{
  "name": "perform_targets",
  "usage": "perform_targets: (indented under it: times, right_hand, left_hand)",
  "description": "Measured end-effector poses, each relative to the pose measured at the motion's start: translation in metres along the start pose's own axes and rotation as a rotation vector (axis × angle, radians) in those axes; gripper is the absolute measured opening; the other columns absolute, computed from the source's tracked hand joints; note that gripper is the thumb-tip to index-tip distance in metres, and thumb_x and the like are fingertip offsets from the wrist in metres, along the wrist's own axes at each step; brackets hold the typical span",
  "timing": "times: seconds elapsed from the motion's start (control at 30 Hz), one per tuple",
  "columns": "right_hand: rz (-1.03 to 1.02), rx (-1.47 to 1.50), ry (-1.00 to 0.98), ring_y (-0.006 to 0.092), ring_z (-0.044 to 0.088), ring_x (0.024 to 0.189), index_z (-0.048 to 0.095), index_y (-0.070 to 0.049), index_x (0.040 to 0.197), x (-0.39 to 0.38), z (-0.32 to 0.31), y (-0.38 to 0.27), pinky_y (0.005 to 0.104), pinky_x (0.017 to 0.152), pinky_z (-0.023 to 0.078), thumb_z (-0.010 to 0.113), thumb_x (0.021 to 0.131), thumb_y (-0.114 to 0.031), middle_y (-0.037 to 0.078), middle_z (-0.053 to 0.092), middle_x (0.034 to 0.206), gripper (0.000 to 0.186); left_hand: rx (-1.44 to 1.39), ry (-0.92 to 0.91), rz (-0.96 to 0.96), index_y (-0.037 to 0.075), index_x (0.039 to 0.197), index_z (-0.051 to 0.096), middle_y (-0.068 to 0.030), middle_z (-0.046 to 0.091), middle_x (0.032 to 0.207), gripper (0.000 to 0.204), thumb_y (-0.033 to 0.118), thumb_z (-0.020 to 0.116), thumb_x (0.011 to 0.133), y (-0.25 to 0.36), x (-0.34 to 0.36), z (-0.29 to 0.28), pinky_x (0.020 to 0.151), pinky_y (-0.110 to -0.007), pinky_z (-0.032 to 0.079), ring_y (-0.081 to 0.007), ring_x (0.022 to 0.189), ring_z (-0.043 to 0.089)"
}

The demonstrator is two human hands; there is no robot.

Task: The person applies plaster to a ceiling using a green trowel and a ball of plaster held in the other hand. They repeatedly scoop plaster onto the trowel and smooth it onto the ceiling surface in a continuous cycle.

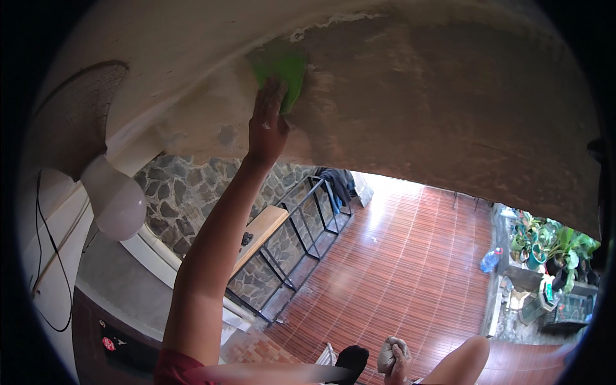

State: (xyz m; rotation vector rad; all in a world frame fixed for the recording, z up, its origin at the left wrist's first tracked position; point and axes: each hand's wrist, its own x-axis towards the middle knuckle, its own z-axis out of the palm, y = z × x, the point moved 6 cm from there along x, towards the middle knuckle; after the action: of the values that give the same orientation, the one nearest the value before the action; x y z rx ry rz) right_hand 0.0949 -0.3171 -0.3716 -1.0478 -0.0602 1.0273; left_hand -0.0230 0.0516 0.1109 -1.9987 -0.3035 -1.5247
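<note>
My left hand (270, 114) is raised overhead, closed on a green flat plastic scraper (292, 72). The scraper lies against the underside of a plastered beam (436, 96), close to where it meets the ceiling; motion smears it a little. Pale, patchy streaks mark the brown plaster beside it. Low in the view, my right hand (402, 363) is closed around a whitish-grey lump (387, 354), and that arm is bent at the elbow. Whether the lump is putty or cloth I cannot tell. Pale smears show on the left hand.
A white light bulb (122, 205) hangs at the left, near loose black cable (54, 256). Below are a black metal frame (301, 237) with a wooden board (260, 236), a stone-faced wall (192, 192) and red-brown tiled floor (385, 256). Potted plants (545, 247) stand right. A black-socked foot (353, 360) shows below.
</note>
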Motion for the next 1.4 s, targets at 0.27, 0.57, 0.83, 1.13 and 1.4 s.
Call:
perform_targets:
  times: [0.27,0.57,0.83,1.13,1.4]
  right_hand:
    - [-0.047,-0.072,-0.044,0.0064,0.049,0.062,0.067,-0.01,0.109,-0.013,0.015,-0.01,0.0213,0.05,0.039,0.06,0.093,-0.023,-0.003,0.055,0.08,0.022]
    - [-0.004,-0.106,-0.027,0.0089,0.053,0.074,0.067,-0.009,0.109,-0.015,0.002,-0.021,0.0232,0.061,0.045,0.06,0.092,-0.022,0.0,0.058,0.09,0.023]
    - [-0.03,-0.092,-0.034,0.0099,0.054,0.079,0.066,-0.009,0.11,-0.015,0.008,-0.023,0.0237,0.066,0.046,0.06,0.092,-0.023,0.0,0.06,0.096,0.024]
    - [-0.022,-0.094,-0.079,0.0099,0.054,0.076,0.066,-0.009,0.109,-0.018,0.008,-0.012,0.0242,0.063,0.045,0.059,0.092,-0.024,0.0,0.059,0.094,0.024]
    - [-0.039,-0.067,-0.004,0.0091,0.054,0.072,0.067,-0.01,0.109,-0.013,-0.007,-0.024,0.0228,0.055,0.044,0.06,0.092,-0.026,0.0,0.057,0.091,0.024]
  left_hand:
    - [0.04,0.02,0.001,0.006,0.133,0.051,-0.0201,0.05,0.137,0.067,-0.017,0.05,0.071,-0.009,-0.013,-0.041,0.107,-0.05,0.039,-0.0367,0.129,0.047]
    - [0.109,0.049,-0.071,0.006,0.139,0.045,-0.0213,0.044,0.142,0.073,-0.016,0.051,0.07,-0.021,0.023,-0.003,0.109,-0.05,0.037,-0.0376,0.131,0.043]
    - [0.062,-0.098,0.065,0.004,0.137,0.047,-0.0215,0.046,0.14,0.068,-0.015,0.051,0.072,0.0,-0.017,-0.015,0.105,-0.048,0.043,-0.038,0.129,0.046]
    - [0.305,0.111,-0.582,0.002,0.133,0.048,-0.0229,0.068,0.095,0.058,-0.002,0.057,0.076,-0.04,0.005,-0.055,0.076,-0.047,0.055,-0.0421,0.084,0.067]
    - [0.164,0.061,-0.528,-0.004,0.13,0.049,-0.0259,0.066,0.082,0.061,0.003,0.059,0.07,-0.015,0.054,-0.014,0.071,-0.049,0.054,-0.0424,0.077,0.066]
